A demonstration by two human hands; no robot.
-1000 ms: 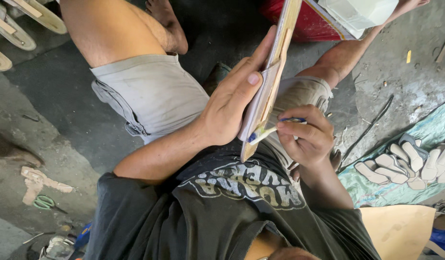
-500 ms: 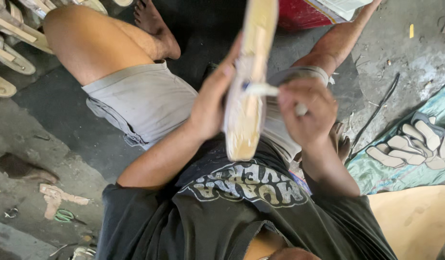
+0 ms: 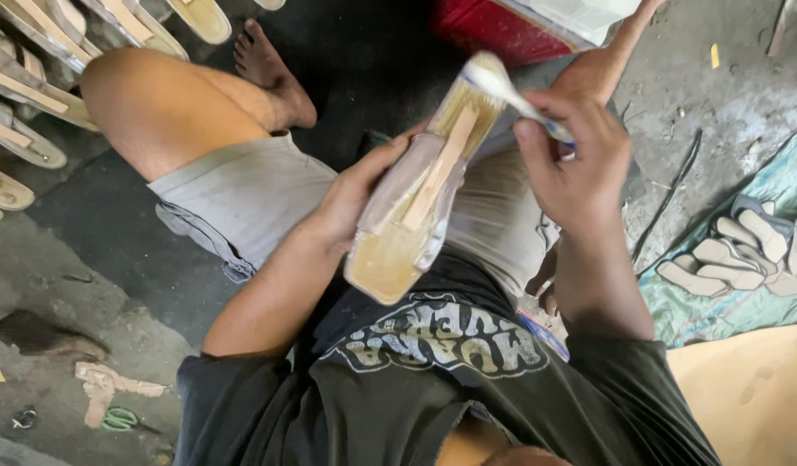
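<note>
Black short-sleeved T-shirt [image 3: 433, 388] with pale printed lettering, light grey shorts [image 3: 243, 198], bare feet [image 3: 273, 69]

Sole [image 3: 411, 211] sits between left hand [image 3: 351, 203] and right hand [image 3: 575, 160], above lap.

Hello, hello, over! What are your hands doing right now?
Left hand grips shoe sole, held up over lap. Right hand holds brush, bristles at sole's top end. Nothing in the way.

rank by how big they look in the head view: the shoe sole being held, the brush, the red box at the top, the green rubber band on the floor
1. Shoe sole, though it is nearest the camera, which inflates it.
2. Red box, only partly in frame, so unsure against the sole.
3. Brush, partly hidden by the right hand.
4. Green rubber band.
</note>
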